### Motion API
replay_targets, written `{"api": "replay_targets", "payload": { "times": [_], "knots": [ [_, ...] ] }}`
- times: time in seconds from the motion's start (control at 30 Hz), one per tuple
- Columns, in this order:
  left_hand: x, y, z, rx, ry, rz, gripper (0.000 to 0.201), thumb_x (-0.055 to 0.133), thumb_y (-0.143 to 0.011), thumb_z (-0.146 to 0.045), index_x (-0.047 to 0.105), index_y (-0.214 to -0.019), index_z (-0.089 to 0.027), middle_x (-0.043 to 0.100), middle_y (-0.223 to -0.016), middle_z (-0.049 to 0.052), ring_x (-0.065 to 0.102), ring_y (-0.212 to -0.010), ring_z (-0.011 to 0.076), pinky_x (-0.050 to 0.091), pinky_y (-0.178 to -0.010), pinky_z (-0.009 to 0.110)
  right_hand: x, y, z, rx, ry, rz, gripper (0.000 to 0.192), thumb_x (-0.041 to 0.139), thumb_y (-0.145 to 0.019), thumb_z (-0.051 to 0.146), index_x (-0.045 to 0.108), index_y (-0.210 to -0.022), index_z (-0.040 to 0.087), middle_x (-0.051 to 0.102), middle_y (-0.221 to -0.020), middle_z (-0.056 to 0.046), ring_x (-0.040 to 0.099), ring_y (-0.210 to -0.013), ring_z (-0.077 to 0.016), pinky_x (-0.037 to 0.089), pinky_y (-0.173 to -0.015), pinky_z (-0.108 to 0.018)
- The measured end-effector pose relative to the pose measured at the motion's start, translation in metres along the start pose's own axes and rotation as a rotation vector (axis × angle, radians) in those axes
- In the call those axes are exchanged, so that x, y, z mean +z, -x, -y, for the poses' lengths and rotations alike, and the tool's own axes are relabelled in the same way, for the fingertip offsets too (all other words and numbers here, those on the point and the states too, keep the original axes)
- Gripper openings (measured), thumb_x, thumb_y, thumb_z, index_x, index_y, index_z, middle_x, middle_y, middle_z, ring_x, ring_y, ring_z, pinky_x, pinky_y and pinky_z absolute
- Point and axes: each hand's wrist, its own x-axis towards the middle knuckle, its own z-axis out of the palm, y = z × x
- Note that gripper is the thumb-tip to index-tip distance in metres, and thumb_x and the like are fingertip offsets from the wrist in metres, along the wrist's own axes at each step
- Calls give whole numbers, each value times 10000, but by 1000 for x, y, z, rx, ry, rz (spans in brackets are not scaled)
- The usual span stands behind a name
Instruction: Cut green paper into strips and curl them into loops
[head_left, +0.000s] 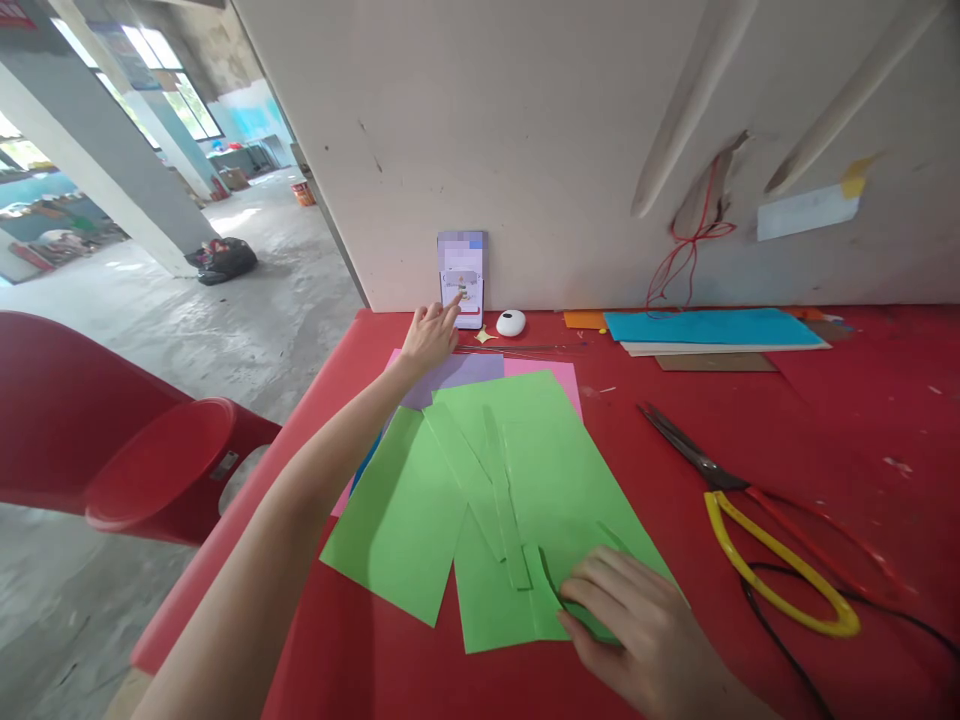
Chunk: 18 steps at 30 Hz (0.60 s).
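Fingers (596,578) of the right hand (645,630) pinch curled green paper (590,614) over green sheets (570,460), its long axis slanting far-left to near-right; the left hand (429,336), grasping nothing, points its index finger at a phone (452,262) propped upright.
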Motion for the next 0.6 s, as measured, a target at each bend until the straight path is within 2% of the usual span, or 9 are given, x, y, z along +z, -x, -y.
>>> {"api": "replay_targets", "payload": {
  "times": [0.2, 0.27, 0.37, 0.43, 0.5, 0.6],
  "knots": [
    [-7, 12, 0, -128, 0, -84, 392, 316, -848, -146, 470, -1200, -63, 486, -1291, 208, 411, -1150, 354, 294, -955, 514, 0, 1, 0, -3, -1, 4, 157, 478, -812, 108, 553, -686, 164, 550, -596, -9, 476, -574, -124, 377, -506, -246],
    [-14, 19, -3, -148, 34, -96, 390, 300, -831, -118, 482, -1171, -64, 512, -1230, 218, 428, -1136, 351, 329, -933, 523, 1, 1, 0, 2, -1, -1, 166, 472, -819, 113, 555, -685, 164, 548, -595, -9, 475, -576, -124, 377, -510, -247],
    [-27, 37, -13, -96, 129, -39, 454, 276, -735, -12, 547, -1077, -137, 579, -1144, 143, 520, -1057, 262, 429, -877, 426, 0, 1, 0, 6, 3, -9, 170, 469, -826, 121, 556, -689, 168, 550, -596, -7, 478, -581, -125, 380, -517, -248],
    [-37, 60, -28, -16, 218, 56, 482, 276, -647, 26, 608, -923, -187, 657, -964, 64, 603, -868, 180, 489, -776, 322, 0, 2, 0, 6, 0, -7, 165, 469, -827, 121, 559, -697, 170, 555, -602, -8, 485, -588, -127, 386, -524, -251],
    [-47, 90, -50, 75, 310, 161, 444, 275, -613, 19, 621, -766, -214, 673, -745, 10, 611, -652, 131, 507, -631, 254, 0, 2, 0, 12, 0, -8, 168, 466, -827, 118, 561, -699, 172, 553, -603, -8, 485, -589, -128, 387, -527, -254],
    [-63, 133, -85, 226, 417, 259, 445, 276, -667, -4, 630, -790, -243, 691, -755, -24, 625, -659, 94, 511, -616, 201, 1, 3, 0, 9, 1, -10, 163, 470, -819, 99, 555, -700, 172, 549, -606, -9, 480, -590, -127, 380, -528, -253]
  ]
}}
